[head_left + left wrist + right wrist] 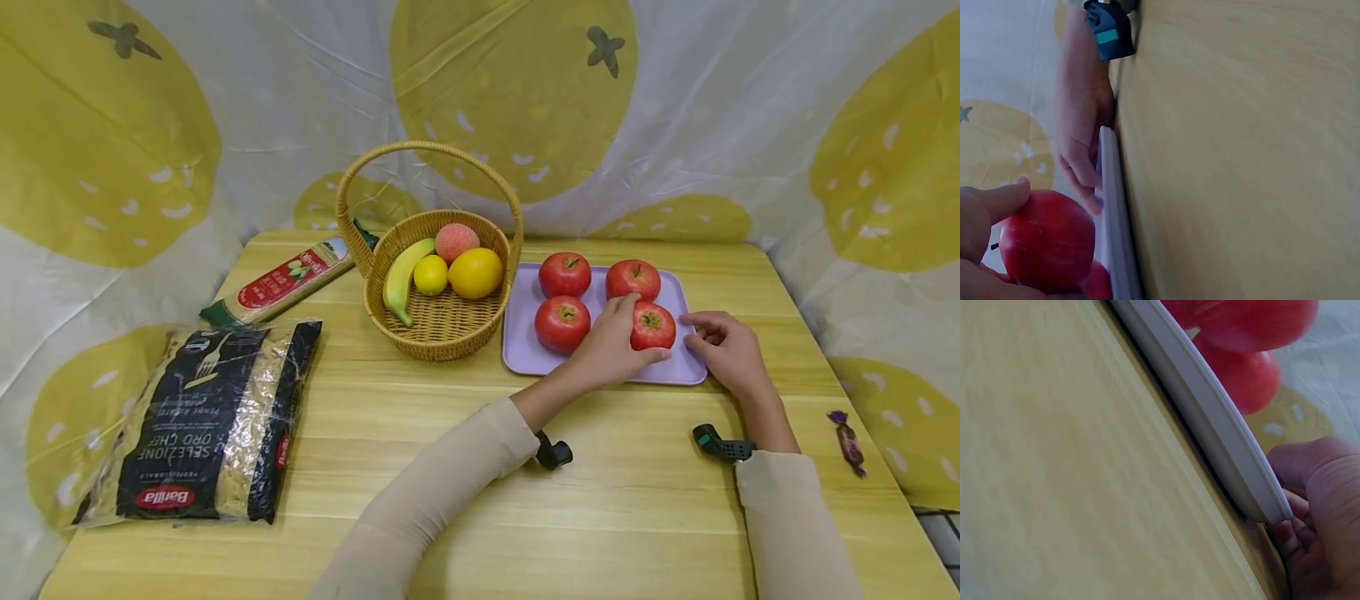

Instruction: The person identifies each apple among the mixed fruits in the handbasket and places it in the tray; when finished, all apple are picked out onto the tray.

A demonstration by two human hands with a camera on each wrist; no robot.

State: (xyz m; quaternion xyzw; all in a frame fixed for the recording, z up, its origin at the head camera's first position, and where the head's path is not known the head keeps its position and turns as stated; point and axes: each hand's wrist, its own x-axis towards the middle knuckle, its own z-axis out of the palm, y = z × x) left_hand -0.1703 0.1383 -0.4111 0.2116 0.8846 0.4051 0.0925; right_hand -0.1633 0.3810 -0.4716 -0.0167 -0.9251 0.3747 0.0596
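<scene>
A lilac tray [525, 354] carries several red apples. My left hand [611, 346] grips the front right apple [652, 325] between thumb and fingers. In the left wrist view that apple [1047, 240] appears raised above the tray's rim, its stem turned toward the hand. At the tray's right edge, my right hand [727, 350] holds the rim, thumb and index finger at the edge and the other fingers curled. The right wrist view shows the tray's side wall [1210, 419] with this hand [1329, 512] at its corner; part of the grip is hidden.
Left of the tray stands a wicker basket [442, 346] with a tall handle, holding a banana [401, 279], a lemon [476, 273] and other fruit. A pasta bag [202, 425] and a red-labelled packet [277, 283] lie farther left. A wrapped candy [849, 442] lies far right.
</scene>
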